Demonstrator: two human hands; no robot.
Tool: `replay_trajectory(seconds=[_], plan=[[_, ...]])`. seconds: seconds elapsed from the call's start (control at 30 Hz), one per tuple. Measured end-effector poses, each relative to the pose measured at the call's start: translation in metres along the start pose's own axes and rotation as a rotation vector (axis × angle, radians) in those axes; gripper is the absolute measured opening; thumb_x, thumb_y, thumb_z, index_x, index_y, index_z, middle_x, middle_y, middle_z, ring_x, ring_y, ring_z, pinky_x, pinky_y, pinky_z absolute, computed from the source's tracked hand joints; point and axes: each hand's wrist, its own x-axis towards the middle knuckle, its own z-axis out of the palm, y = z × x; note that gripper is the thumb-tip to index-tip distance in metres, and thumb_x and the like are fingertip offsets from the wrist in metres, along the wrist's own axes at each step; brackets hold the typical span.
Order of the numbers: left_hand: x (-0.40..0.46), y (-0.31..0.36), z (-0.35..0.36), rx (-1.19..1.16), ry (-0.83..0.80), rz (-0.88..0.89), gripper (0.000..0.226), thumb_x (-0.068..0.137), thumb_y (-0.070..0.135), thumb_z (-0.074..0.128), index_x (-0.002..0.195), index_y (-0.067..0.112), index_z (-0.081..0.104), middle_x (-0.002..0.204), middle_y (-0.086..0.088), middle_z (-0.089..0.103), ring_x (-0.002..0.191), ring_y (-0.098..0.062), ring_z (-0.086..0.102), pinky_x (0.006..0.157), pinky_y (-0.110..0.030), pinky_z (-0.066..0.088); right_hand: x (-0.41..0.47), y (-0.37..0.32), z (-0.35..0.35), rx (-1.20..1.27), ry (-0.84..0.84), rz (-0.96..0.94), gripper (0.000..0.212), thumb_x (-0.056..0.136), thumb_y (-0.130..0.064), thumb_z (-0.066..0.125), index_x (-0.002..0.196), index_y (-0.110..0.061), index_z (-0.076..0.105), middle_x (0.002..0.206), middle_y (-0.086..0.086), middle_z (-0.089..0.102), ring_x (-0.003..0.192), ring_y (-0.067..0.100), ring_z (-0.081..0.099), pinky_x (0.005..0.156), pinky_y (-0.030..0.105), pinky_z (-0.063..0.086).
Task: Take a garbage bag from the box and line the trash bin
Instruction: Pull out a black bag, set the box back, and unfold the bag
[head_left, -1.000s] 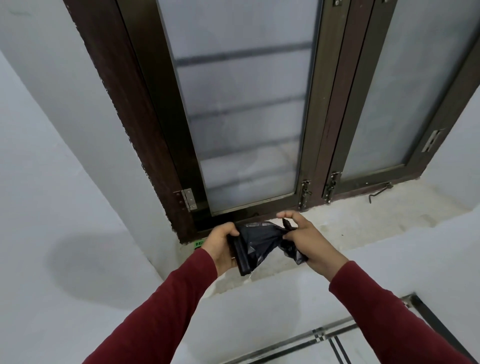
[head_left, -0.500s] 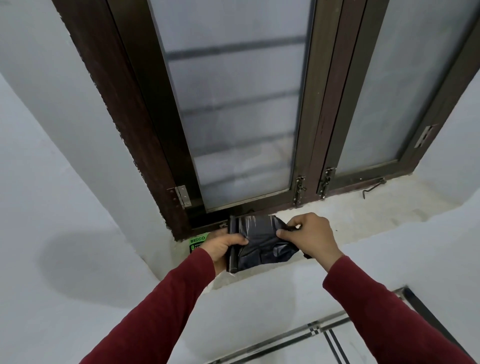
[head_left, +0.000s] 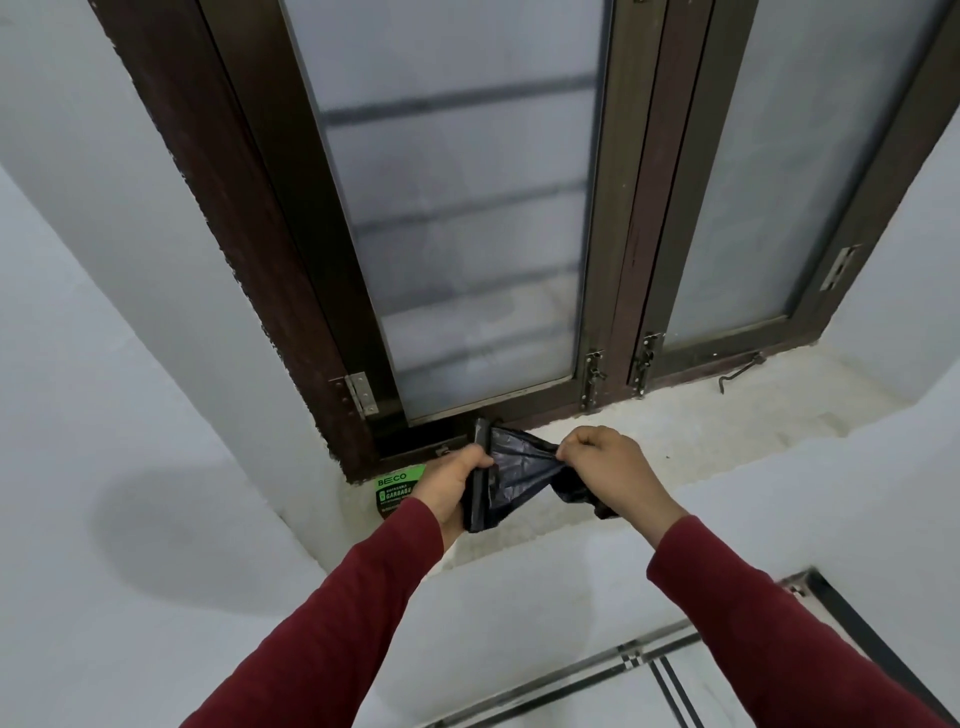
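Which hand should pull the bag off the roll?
The right hand, probably. It already pinches the loose end of the garbage bag, stretched out from the roll. The left hand grips that roll, so it is better placed to hold it steady.

The left hand (head_left: 451, 480) hides much of the green garbage bag box (head_left: 396, 491); its small print is unreadable.

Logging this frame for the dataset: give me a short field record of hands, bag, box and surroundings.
left hand: grips the rolled end of the garbage bag roll
right hand: fingers pinch the loose black bag
bag state: stretched between both hands, not yet separated
box: green, on the sill, partly behind the left hand
trash bin: not in view
backdrop: closed frosted window
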Motion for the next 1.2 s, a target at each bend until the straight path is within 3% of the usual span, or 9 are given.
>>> replay_trajectory(seconds=[0.13,0.27,0.43,0.6,0.7,0.8,0.93,1.1,1.2], plan=[[-0.002,0.000,0.005,-0.030,-0.006,-0.022,0.029,0.091,0.018,0.056,0.113,0.004,0.068,0.108,-0.024,0.072,0.083,-0.029,0.070,0.062,-0.029,0.057,-0.001,0.000,0.003,-0.098,0.082,-0.061,0.051,0.057,-0.058,0.087,0.084,-0.023,0.060,0.074,0.000,0.067,0.055,0.011,0.061,0.039,0.019,0.037],[0.000,-0.002,0.003,0.067,-0.042,0.083,0.028,0.088,0.002,0.067,0.116,-0.001,0.068,0.117,-0.030,0.070,0.092,-0.036,0.070,0.075,-0.038,0.060,-0.001,0.000,-0.002,-0.134,0.027,-0.081,0.025,0.067,-0.036,0.087,0.072,-0.020,0.068,0.055,0.002,0.061,0.035,0.007,0.052,0.033,0.019,0.040],[0.000,-0.002,0.002,0.053,0.001,0.076,0.017,0.088,0.001,0.065,0.105,0.003,0.069,0.104,-0.024,0.071,0.092,-0.035,0.069,0.087,-0.050,0.057,0.004,0.004,-0.003,-0.089,0.053,-0.173,0.012,0.078,-0.010,0.073,0.073,-0.015,0.063,0.086,0.007,0.069,0.065,0.023,0.067,0.058,0.035,0.059],[-0.003,0.004,0.007,0.017,0.046,0.035,0.028,0.085,0.021,0.057,0.106,0.006,0.068,0.094,-0.021,0.069,0.080,-0.034,0.067,0.076,-0.048,0.058,0.007,0.006,-0.003,-0.108,-0.122,-0.264,0.050,0.080,0.011,0.050,0.079,-0.032,0.075,0.093,-0.005,0.075,0.077,0.026,0.068,0.068,0.038,0.057],[-0.001,0.006,0.006,-0.026,0.025,-0.027,0.033,0.077,0.031,0.054,0.101,0.011,0.063,0.082,-0.013,0.065,0.070,-0.031,0.064,0.068,-0.037,0.055,0.010,0.004,0.000,-0.136,-0.083,-0.188,0.047,0.078,0.004,0.045,0.072,-0.028,0.078,0.080,0.004,0.074,0.056,0.029,0.061,0.050,0.040,0.055],[-0.002,0.005,0.006,-0.025,-0.049,0.004,0.021,0.092,0.020,0.054,0.105,0.008,0.066,0.096,-0.018,0.069,0.078,-0.031,0.067,0.069,-0.035,0.056,0.007,0.000,0.004,-0.134,0.027,-0.160,0.011,0.082,-0.024,0.070,0.072,-0.020,0.072,0.070,0.004,0.072,0.053,0.016,0.062,0.053,0.029,0.058],[0.000,0.001,0.003,0.053,-0.069,0.125,0.018,0.089,-0.002,0.067,0.106,0.003,0.070,0.098,-0.020,0.074,0.081,-0.032,0.073,0.071,-0.040,0.063,0.007,0.003,0.012,-0.088,0.113,-0.209,0.033,0.070,-0.039,0.086,0.072,-0.021,0.058,0.072,0.005,0.070,0.047,0.012,0.055,0.039,0.022,0.045],[0.003,-0.001,0.004,0.088,-0.056,0.162,0.026,0.088,-0.004,0.068,0.114,-0.001,0.070,0.105,-0.025,0.074,0.090,-0.037,0.071,0.090,-0.052,0.058,0.010,0.005,0.015,-0.029,0.050,-0.146,0.038,0.069,-0.039,0.087,0.097,-0.027,0.066,0.080,0.000,0.073,0.058,0.012,0.067,0.050,0.023,0.051],[0.002,-0.003,0.007,0.106,-0.012,0.200,0.026,0.088,-0.001,0.071,0.114,-0.002,0.071,0.106,-0.027,0.074,0.090,-0.039,0.072,0.088,-0.053,0.060,0.012,0.011,0.018,-0.113,0.054,-0.170,0.026,0.071,-0.042,0.084,0.074,-0.019,0.072,0.063,0.002,0.069,0.053,0.015,0.063,0.054,0.031,0.054]])
